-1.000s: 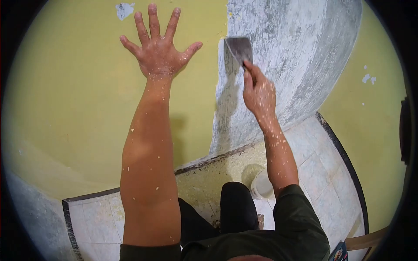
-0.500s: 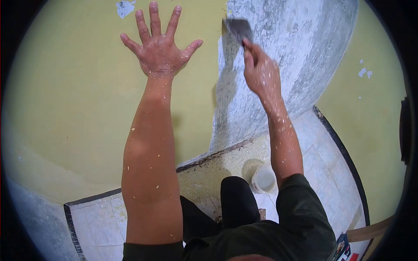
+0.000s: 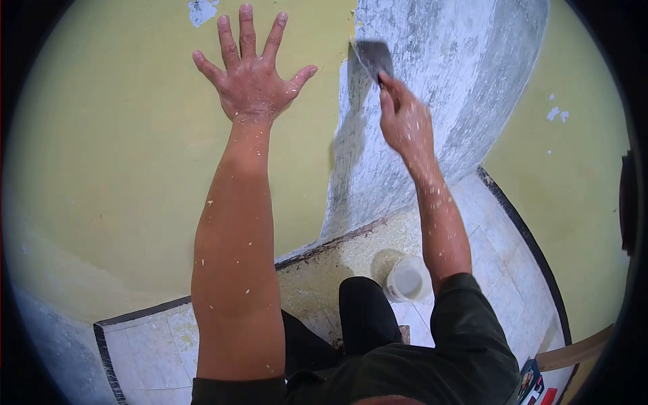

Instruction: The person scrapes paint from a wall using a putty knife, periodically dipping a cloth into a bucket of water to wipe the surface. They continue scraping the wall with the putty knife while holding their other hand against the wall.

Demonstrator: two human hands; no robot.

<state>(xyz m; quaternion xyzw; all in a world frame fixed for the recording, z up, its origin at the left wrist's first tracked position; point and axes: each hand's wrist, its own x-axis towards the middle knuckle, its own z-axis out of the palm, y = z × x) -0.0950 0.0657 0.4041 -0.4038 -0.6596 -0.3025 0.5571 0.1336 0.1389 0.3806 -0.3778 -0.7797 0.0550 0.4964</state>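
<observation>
Fingers spread, my left hand (image 3: 255, 84) lies flat against the yellow painted wall (image 3: 148, 175). My right hand (image 3: 407, 121) grips a wide-bladed scraper (image 3: 373, 55) by its handle, which the fingers mostly hide. The scraper's blade is at the ragged edge where yellow paint meets the bared grey-white patch (image 3: 432, 61). Small pale paint flakes cling to both hands and forearms.
A white bucket (image 3: 408, 278) stands on the tiled floor (image 3: 486, 250) by my knee. Paint crumbs cover the floor along the dark skirting (image 3: 331, 248). At the lower right are a wooden piece (image 3: 574, 354) and a printed box (image 3: 530, 385).
The scraper in my right hand has shifted slightly down along the paint edge. My left hand stays spread on the wall. The whole view has moved a little.
</observation>
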